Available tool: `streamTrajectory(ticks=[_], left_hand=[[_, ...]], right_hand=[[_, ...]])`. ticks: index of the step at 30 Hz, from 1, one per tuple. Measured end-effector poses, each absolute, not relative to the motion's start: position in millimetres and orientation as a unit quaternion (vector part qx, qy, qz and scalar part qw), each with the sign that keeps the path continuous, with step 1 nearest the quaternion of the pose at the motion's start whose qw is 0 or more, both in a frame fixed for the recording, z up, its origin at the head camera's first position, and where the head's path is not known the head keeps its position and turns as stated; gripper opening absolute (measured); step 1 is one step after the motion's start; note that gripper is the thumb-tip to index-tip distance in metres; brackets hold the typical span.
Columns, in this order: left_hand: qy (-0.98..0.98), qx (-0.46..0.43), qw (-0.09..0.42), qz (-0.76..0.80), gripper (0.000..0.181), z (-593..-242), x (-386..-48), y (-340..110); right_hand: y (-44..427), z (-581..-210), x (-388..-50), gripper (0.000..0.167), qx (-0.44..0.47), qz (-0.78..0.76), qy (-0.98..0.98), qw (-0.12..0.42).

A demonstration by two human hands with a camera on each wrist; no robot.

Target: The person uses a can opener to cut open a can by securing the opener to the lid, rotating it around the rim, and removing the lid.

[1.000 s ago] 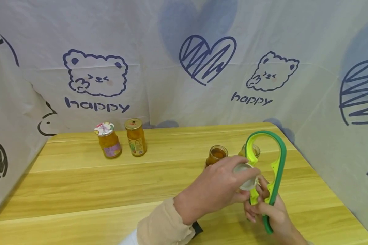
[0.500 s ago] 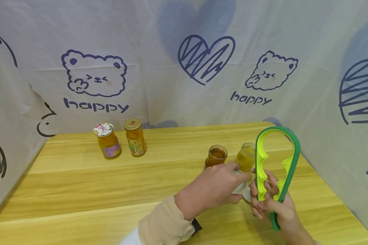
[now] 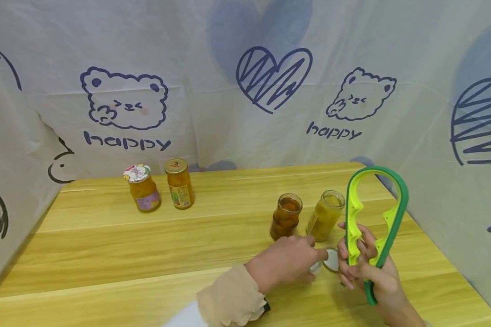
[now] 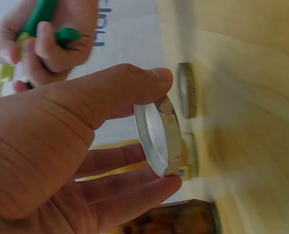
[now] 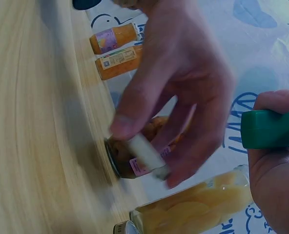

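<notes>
Jar opener (image 3: 353, 231) standing upright over the right side of the table, a person's two hands at work in front of the jars. Pale cloth backdrop (image 3: 212, 91) behind, inked with bears, hearts and the word "happy". Wooden table (image 3: 127, 254) before it, yellowish, grain running across. Left sleeve (image 3: 231, 295) ends in a gathered beige cuff.

Hands near each other but apart, each with its own hold. Right hand (image 3: 382, 279) has its fingers wrapped round the opener's handle, the loop rising above them: green band outside, yellow stepped teeth facing in. Left hand (image 3: 284, 263) pinches a patterned-rim lid (image 4: 173, 141) between thumb and fingertips.

Four jars on the wood. Back left, a closed pair near each other: a multicoloured-lid jar (image 3: 145, 193) with a purple label, and a slimmer gold-lid jar (image 3: 180, 186). Well apart from these, right of centre, an open-topped pair side by side: a dark jar (image 3: 285, 218) with rounded pieces in brown liquid, just beyond the left hand, and a yellow jar (image 3: 325, 218) near the opener.

Smallest, the lids. A loose lid (image 3: 331, 260) lies on the table between the hands, white inside facing up. The pinched one is held low, white within; from here I cannot tell whether its edge meets the wood
</notes>
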State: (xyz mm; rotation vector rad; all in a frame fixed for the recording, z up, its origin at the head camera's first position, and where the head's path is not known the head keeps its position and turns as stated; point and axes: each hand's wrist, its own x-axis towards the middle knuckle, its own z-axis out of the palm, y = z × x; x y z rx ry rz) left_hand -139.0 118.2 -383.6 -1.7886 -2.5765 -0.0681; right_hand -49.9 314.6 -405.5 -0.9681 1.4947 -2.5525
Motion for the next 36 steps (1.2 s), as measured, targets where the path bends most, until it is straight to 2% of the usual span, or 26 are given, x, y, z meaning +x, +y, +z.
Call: streamTrajectory(ticks=[14, 36], left_hand=[[-0.843, -0.538, -0.021, -0.005, 0.040, -403, -146, 120], [-0.842, -0.539, -0.014, 0.006, 0.031, -409, -150, 121]], right_hand=[[311, -399, -45, 0.085, -0.269, -0.810, 0.520, 0.027], [310, -399, -43, 0.081, -0.239, -0.796, 0.556, 0.019]])
